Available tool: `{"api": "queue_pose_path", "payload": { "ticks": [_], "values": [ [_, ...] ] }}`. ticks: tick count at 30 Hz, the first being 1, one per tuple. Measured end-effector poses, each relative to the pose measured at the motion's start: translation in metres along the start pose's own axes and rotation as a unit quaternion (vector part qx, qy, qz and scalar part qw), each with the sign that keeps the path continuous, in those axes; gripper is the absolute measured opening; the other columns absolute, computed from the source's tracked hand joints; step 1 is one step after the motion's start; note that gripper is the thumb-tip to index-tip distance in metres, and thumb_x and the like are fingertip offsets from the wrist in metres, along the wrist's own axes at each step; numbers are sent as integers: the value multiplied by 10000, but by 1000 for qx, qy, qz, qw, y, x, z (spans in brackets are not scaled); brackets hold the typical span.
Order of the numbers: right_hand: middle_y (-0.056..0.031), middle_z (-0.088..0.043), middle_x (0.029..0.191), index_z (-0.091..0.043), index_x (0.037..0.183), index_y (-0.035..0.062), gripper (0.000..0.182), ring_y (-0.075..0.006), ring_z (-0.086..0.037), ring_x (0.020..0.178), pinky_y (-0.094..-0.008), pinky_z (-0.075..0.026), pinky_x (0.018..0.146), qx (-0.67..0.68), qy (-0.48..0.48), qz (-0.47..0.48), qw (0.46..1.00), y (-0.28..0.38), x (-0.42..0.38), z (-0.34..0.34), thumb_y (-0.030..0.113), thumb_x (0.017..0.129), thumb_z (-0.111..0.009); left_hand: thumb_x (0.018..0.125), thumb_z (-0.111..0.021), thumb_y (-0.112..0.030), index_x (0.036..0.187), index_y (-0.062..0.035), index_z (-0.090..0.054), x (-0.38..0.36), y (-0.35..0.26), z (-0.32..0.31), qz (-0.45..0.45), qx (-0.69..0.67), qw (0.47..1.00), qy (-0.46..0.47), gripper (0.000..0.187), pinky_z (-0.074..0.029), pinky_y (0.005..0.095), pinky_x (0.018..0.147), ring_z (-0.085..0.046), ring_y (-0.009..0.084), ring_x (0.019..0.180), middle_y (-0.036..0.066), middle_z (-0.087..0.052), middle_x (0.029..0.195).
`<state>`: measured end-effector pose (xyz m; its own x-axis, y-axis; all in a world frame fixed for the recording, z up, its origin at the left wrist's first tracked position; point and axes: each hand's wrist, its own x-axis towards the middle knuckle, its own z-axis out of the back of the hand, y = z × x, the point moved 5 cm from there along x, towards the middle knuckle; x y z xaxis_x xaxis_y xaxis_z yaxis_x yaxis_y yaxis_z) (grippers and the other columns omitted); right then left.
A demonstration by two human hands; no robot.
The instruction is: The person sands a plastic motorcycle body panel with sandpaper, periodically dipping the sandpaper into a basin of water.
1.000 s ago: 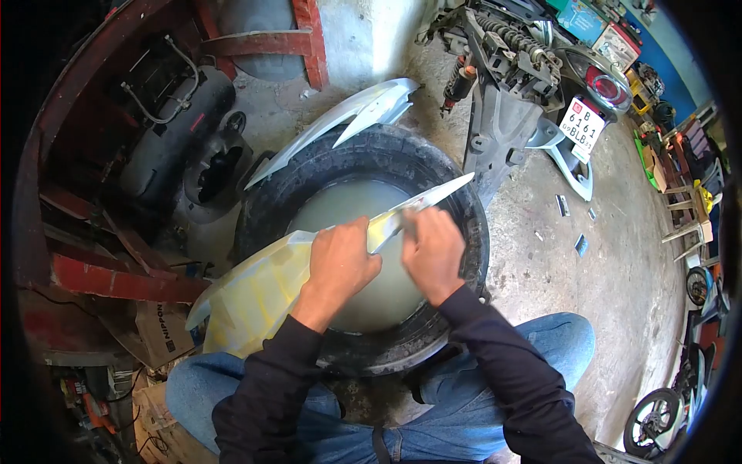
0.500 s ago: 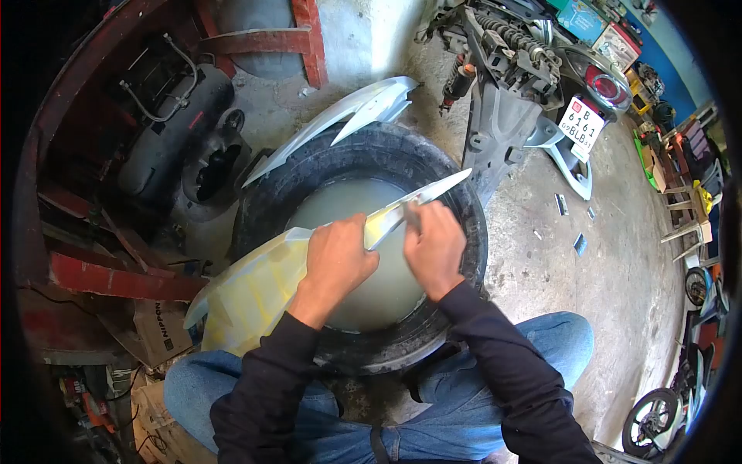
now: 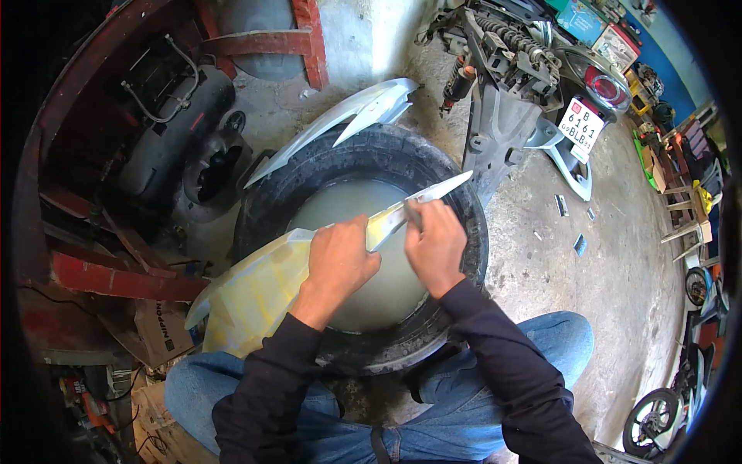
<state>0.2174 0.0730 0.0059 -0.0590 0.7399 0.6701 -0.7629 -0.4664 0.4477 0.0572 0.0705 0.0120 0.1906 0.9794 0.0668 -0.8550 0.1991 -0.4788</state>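
A long motorcycle body panel (image 3: pixel 259 282), yellowish with white edges and a pointed tip, lies slantwise across a black tyre-like tub (image 3: pixel 371 147). Cloudy water (image 3: pixel 340 201) fills the tub beneath it. My left hand (image 3: pixel 340 259) is closed around the panel near its middle, thumb on the near edge. Closer to the tip, my right hand (image 3: pixel 437 243) pinches a small grey piece of sandpaper (image 3: pixel 414 216) against the panel's edge. Most of the sandpaper is hidden by the fingers.
A second, white panel (image 3: pixel 332 124) rests on the tub's far rim. Beyond the tub on the right stands a partly stripped motorcycle (image 3: pixel 502 100) with a licence plate (image 3: pixel 581 129). A dark air compressor tank (image 3: pixel 182 131) and red metal frame (image 3: pixel 124 274) are at left.
My hands and the panel keep nearly the same place, with only a very slight shift. The sandpaper stays in my right fingers at the panel's edge.
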Motion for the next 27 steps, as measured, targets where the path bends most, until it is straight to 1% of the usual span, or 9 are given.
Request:
{"api": "queue_pose_path", "payload": {
  "ticks": [3, 6, 7, 8, 11, 14, 22, 23, 27],
  "values": [
    [-110, -591, 815, -694, 1003, 58, 226, -317, -607, 765, -431, -481, 678, 13, 38, 42, 998, 15, -4, -5, -23, 793, -704, 706, -702, -117, 946, 19, -668, 3, 0, 1, -1, 11, 1000, -2, 278, -551, 538, 793, -709, 455, 796, 270, -711, 803],
    [-117, -580, 816, -690, 999, 55, 233, -317, -609, 762, -427, -481, 672, -4, 25, -1, 1000, 0, -1, -2, -19, 778, -708, 705, -701, -114, 952, 22, -670, 1, 4, -1, -2, 5, 1000, -5, 284, -553, 536, 793, -709, 453, 798, 272, -710, 803],
    [-95, -593, 863, -684, 1017, 58, 320, -298, -606, 781, -421, -473, 669, 10, 2, 6, 1000, -5, 0, -3, 21, 702, -731, 706, -701, -116, 956, 24, -671, 1, 2, -2, -1, 4, 1000, 1, 288, -553, 537, 794, -708, 454, 798, 272, -710, 801],
    [-95, -593, 863, -684, 1017, 58, 320, -298, -606, 781, -421, -473, 669, 8, 2, 6, 1000, -2, -6, -2, 21, 702, -731, 706, -701, -118, 960, 26, -672, 1, 0, -1, -2, 5, 1000, 4, 293, -553, 537, 795, -707, 455, 797, 272, -710, 800],
    [-69, -609, 881, -691, 1070, 64, 357, -291, -607, 792, -427, -462, 659, 18, 74, 40, 996, 20, -16, -3, -3, 720, -708, 705, -704, -123, 957, 23, -672, 2, 1, 1, -2, -1, 1000, -5, 293, -549, 541, 794, -705, 457, 801, 269, -711, 807],
    [-60, -598, 871, -698, 1079, 85, 379, -280, -601, 800, -417, -451, 651, -6, 28, 30, 999, -1, -4, 1, 7, 709, -714, 706, -710, -131, 953, 17, -671, 2, 0, 2, 3, 0, 1000, 3, 290, -549, 539, 794, -705, 455, 802, 265, -715, 818],
    [-46, -583, 870, -710, 1089, 83, 381, -259, -581, 800, -388, -429, 655, -47, 58, 45, 996, 12, -10, 1, 13, 715, -696, 709, -711, -136, 961, 12, -676, -1, 2, 0, 2, 1, 1000, 7, 294, -552, 528, 797, -708, 447, 810, 263, -718, 828],
    [-84, -593, 873, -702, 1074, 57, 417, -308, -584, 804, -430, -459, 686, -23, 72, 31, 997, 19, -15, 2, -50, 672, -668, 708, -712, -136, 959, 11, -676, 2, 1, 1, -2, -2, 1000, -1, 293, -552, 529, 797, -709, 447, 810, 263, -717, 826],
    [-82, -597, 884, -701, 1073, 66, 414, -303, -595, 812, -415, -462, 686, -19, 47, 38, 998, 14, -6, 2, -53, 679, -663, 709, -715, -139, 962, 9, -677, 2, 4, 0, 3, -4, 1000, -2, 295, -555, 528, 804, -710, 447, 818, 264, -717, 831]
  ]
}}
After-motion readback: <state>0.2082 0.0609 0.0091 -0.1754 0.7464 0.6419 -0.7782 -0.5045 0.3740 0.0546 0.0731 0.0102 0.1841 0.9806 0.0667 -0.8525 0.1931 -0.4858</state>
